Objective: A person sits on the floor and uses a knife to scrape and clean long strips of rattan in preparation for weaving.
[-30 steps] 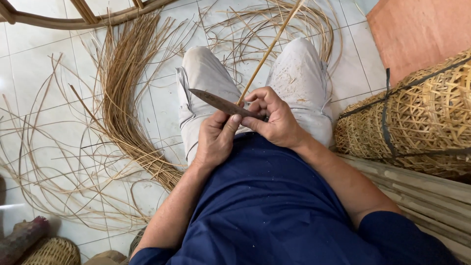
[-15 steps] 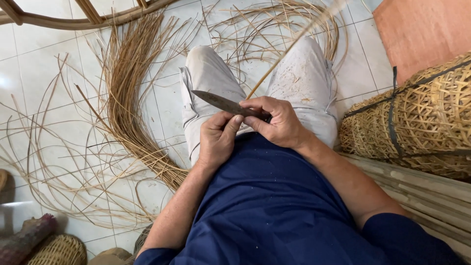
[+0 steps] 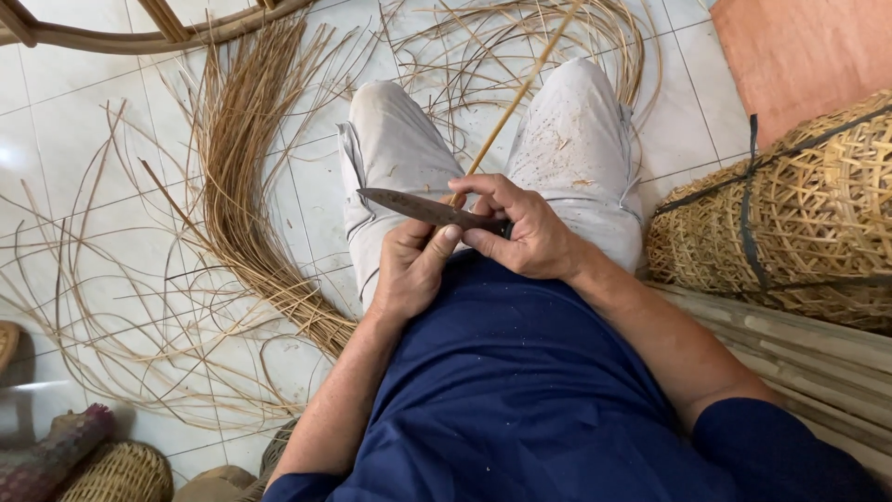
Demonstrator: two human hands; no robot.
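Here | right hand [image 3: 531, 234] grips knife [image 3: 420, 208] | left hand [image 3: 411, 265] steadies cane strip [image 3: 517, 98]

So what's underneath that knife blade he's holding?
Under the knife blade runs a thin cane strip, pressed up by the left hand thumb. Below lie his pale trousers. The right hand covers the handle and the strip's near end.
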